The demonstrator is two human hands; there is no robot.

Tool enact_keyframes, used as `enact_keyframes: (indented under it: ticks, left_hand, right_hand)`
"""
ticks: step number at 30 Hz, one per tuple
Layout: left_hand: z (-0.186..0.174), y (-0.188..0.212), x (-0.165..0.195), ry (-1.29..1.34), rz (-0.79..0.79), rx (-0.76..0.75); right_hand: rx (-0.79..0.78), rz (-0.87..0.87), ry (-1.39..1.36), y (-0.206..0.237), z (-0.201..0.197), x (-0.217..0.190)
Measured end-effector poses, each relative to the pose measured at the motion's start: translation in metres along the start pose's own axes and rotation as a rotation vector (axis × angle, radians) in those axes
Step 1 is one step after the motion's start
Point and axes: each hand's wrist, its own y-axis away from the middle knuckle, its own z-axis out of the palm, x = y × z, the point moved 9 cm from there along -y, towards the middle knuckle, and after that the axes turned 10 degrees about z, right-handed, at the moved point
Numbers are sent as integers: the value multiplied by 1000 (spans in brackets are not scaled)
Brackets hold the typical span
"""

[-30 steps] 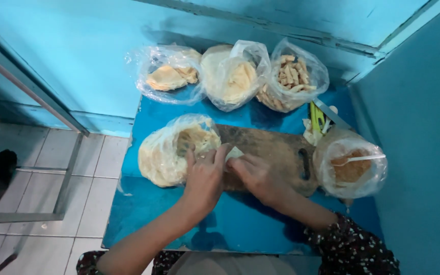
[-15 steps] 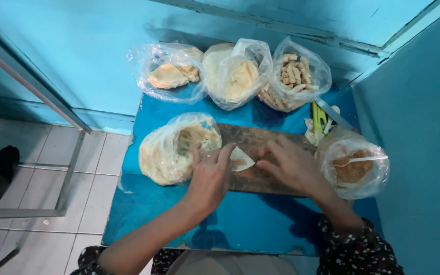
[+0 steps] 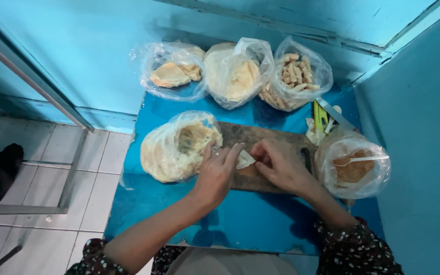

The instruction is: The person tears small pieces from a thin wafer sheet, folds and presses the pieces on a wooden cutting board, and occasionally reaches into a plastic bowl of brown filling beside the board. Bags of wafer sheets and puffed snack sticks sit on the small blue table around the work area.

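Mid-fold I'd say: my left hand point(image 3: 219, 173) and right hand point(image 3: 280, 165) both pinch the wrapper point(image 3: 244, 159) over the board point(image 3: 260, 153), center frame. Next probably needs a snug tuck.

The table point(image 3: 240, 224) has a glossy blue top, smooth enough to catch light. On it lies a wooden cutting board point(image 3: 260, 137), dark, matt and worn rough. At ten o'clock of the board a thin, clear plastic bag point(image 3: 171, 150) crinkles and shines; three more glossy bags point(image 3: 235, 69) sit at twelve. The wrapper point(image 3: 244, 159) between the left hand point(image 3: 217, 173) and right hand point(image 3: 281, 165) looks pale, soft and matt. Both sleeves point(image 3: 355, 249) are printed cloth.
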Motion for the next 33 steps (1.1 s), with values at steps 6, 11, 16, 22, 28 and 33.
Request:
enact_keyframes:
  ticks: [6, 11, 16, 22, 28, 33]
  left_hand:
    - [-12, 1, 12, -60, 60, 74]
    - [-18, 0, 15, -145, 70, 86]
    - [-21, -1, 17, -191, 77, 83]
    - [-24, -1, 17, -218, 57, 79]
    - [-22, -2, 16, -244, 40, 48]
    - [-17, 2, 20, -371, 186, -69]
  right_hand:
    - [167, -175, 209, 9, -2, -12]
    - [269, -282, 204, 23, -6, -35]
    - [261, -254, 31, 28, -4, -39]
    - [93, 22, -271, 12, 18, 2]
    - [34, 120, -385, 9, 26, 12]
    - [196, -465, 161, 24, 1, -43]
